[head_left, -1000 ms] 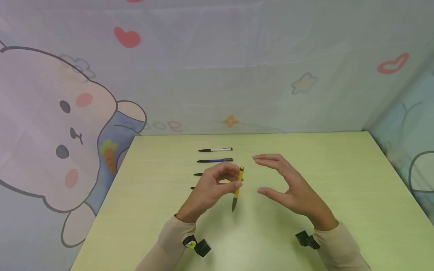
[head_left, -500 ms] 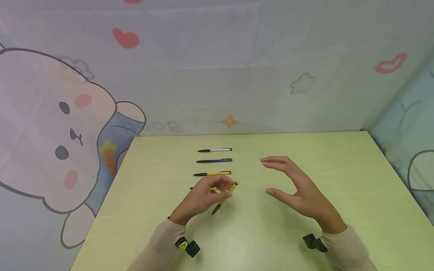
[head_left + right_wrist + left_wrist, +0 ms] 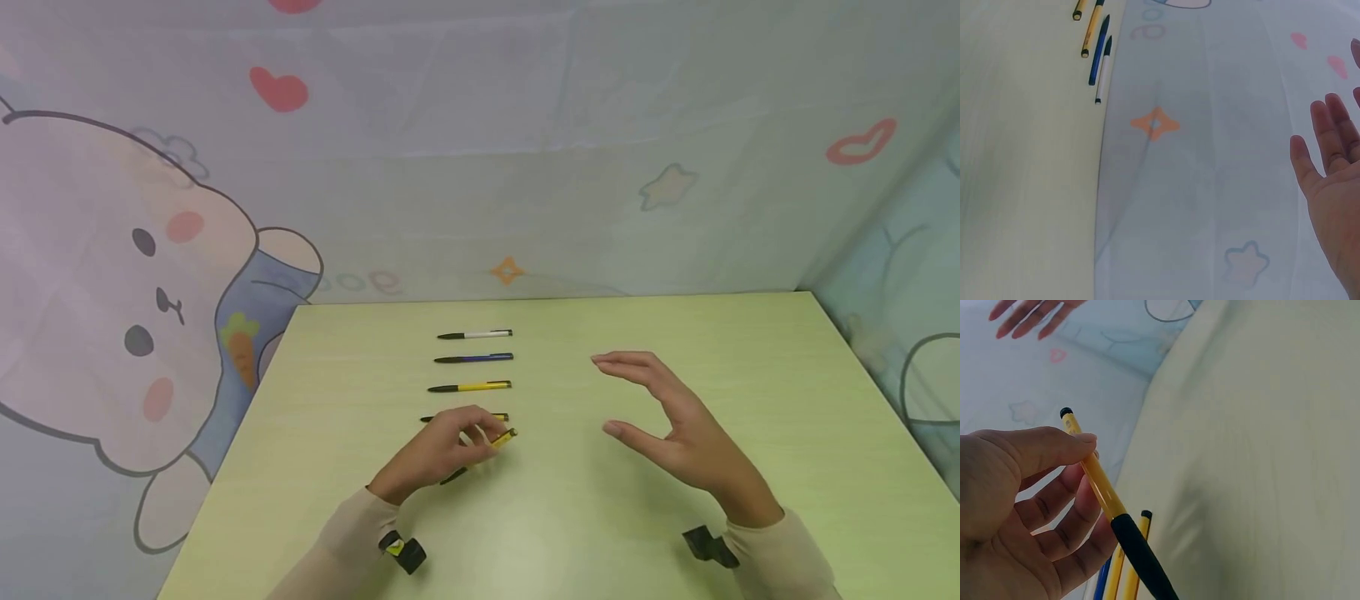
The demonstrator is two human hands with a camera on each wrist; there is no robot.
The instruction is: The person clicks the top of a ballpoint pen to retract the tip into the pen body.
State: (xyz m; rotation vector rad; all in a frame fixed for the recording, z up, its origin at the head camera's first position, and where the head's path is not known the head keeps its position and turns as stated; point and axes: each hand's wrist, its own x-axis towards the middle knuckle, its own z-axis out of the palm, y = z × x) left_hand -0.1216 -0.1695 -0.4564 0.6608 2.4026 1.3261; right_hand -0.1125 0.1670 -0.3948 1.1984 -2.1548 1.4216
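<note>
My left hand (image 3: 442,450) pinches a yellow pen (image 3: 1100,484) with a dark grip between thumb and fingers, low over the table's near middle. The pen slants, its dark tip toward the lower left in the head view. Just beyond the hand lies a second yellow pen (image 3: 501,417), partly hidden by the fingers. Farther back, a third yellow pen (image 3: 483,386), a blue pen (image 3: 486,357) and a white pen (image 3: 487,334) lie roughly parallel, tips to the left. On the right, my right hand (image 3: 678,425) hovers with thumb and fingers spread apart, touching nothing.
The pale yellow-green table (image 3: 637,533) ends at a back edge against a light cloth (image 3: 465,208) printed with hearts, stars and a cartoon animal. More printed cloth (image 3: 915,292) hangs along the right side.
My left hand has moved left and down toward me with the yellow pen, which has tilted from nearly upright to a flatter slant. My right hand has drifted right and slightly nearer me.
</note>
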